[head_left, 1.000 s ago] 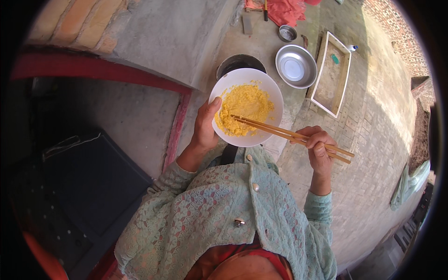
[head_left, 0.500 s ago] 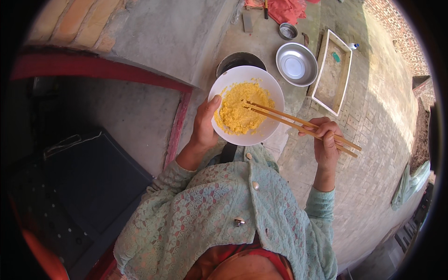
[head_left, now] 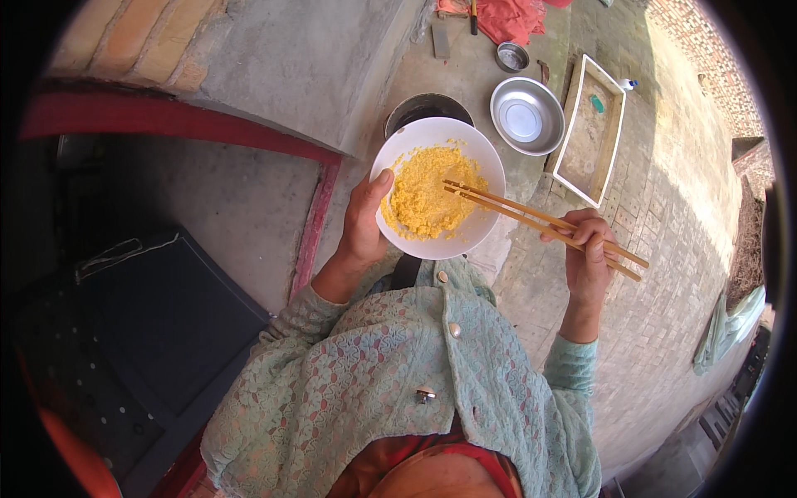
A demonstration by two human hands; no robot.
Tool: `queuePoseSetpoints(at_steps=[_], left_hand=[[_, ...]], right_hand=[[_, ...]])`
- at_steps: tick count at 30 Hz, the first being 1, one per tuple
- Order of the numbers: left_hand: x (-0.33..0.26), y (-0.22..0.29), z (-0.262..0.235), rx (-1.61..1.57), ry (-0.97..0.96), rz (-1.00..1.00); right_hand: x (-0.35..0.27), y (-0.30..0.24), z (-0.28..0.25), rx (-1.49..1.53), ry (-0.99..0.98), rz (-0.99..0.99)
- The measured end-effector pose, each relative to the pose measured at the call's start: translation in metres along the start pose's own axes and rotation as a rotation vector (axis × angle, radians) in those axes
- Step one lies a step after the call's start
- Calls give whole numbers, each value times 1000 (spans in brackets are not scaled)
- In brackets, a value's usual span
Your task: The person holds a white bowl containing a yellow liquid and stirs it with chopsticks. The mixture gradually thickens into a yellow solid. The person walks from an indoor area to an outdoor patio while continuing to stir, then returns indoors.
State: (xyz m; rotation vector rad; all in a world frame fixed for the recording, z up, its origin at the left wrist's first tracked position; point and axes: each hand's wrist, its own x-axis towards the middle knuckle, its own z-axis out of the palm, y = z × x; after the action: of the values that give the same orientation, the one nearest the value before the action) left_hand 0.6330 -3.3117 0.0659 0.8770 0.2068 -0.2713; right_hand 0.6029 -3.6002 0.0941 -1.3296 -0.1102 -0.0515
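My left hand (head_left: 364,217) grips a white bowl (head_left: 484,158) by its left side, thumb over the rim and the other fingers hidden beneath. Inside lies a crumbly yellow mash (head_left: 422,207), spread over the bottom and thickest toward the lower left. My right hand (head_left: 591,253) is closed around a pair of wooden chopsticks (head_left: 531,217), holding them near their thick ends. Their tips sit close together over the right part of the mash; a few crumbs cling near them. The bowl is tilted slightly toward me.
Beyond the bowl stand a dark pot (head_left: 427,106), a wide metal basin (head_left: 544,116) and a small metal bowl (head_left: 512,56). A white-framed shallow tray (head_left: 602,153) lies on the paved ground to the right. A red-framed doorway (head_left: 320,224) is at my left.
The chopsticks and my right hand have shifted a little to the right, drawing the tips away from the mash's middle. My left hand and the bowl have stayed nearly still.
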Motion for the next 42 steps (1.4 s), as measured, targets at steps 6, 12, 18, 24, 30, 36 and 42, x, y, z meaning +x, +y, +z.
queuePoseSetpoints(at_steps=[6,12,18,24,30,36,42], left_hand=[[2,-2,0,-2,-16,-13],[1,-7,-3,-49,-39,-58],[0,-4,0,-44,-47,-72],[-1,-4,1,-6,-77,-47],[-1,-1,0,0,-82,-53],[-1,-3,-5,-54,-75,-59],[-2,-2,-5,-31,-94,-55]], right_hand=[[-9,20,-2,117,76,82],[-8,35,1,346,128,144],[-13,43,7,598,184,138],[-8,52,9,491,251,156],[-14,49,5,497,289,153],[-13,17,-1,206,169,35],[-15,3,-10,33,70,-55]])
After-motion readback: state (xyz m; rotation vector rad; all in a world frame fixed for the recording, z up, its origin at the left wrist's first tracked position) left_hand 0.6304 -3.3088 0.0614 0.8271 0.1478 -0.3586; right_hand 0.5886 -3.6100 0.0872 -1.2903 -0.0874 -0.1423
